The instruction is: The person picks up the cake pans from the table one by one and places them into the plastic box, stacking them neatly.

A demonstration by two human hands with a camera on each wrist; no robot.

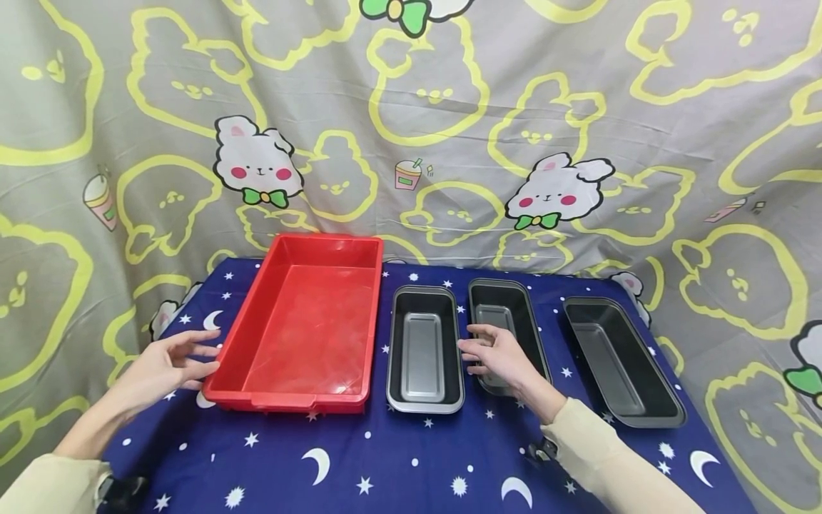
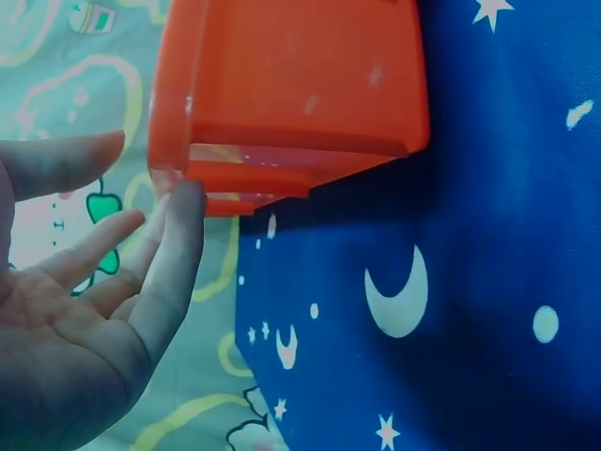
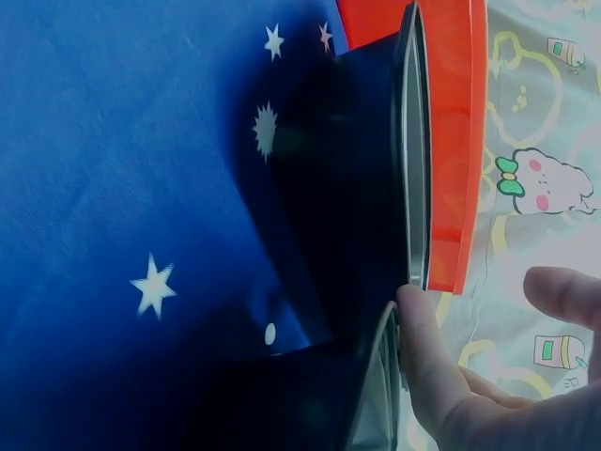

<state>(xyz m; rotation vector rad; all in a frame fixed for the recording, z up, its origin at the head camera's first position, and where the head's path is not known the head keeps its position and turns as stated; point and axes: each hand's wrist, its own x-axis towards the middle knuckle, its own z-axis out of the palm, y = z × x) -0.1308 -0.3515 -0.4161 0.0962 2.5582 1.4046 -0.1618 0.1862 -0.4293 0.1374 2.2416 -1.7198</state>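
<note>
A large red plastic tray (image 1: pixel 315 328) lies on the left of the table, with nothing in it. My left hand (image 1: pixel 176 359) is at its near left corner, fingers loosely extended; in the left wrist view the fingertips are right at the tray's rim (image 2: pixel 174 103). To the right of the tray is a dark grey metal loaf pan (image 1: pixel 424 357). My right hand (image 1: pixel 497 355), fingers spread, reaches over the middle loaf pan (image 1: pixel 514 307) and hides part of it. Its fingertips come close to the first pan's right rim; the right wrist view has a fingertip (image 3: pixel 413 301) there.
A third loaf pan (image 1: pixel 623 364) sits at an angle on the right of the table. Dark blue cloth (image 1: pixel 385 457) with white moons and stars covers the tabletop. Behind the table hangs a grey curtain (image 1: pixel 449 107) with cartoon rabbits.
</note>
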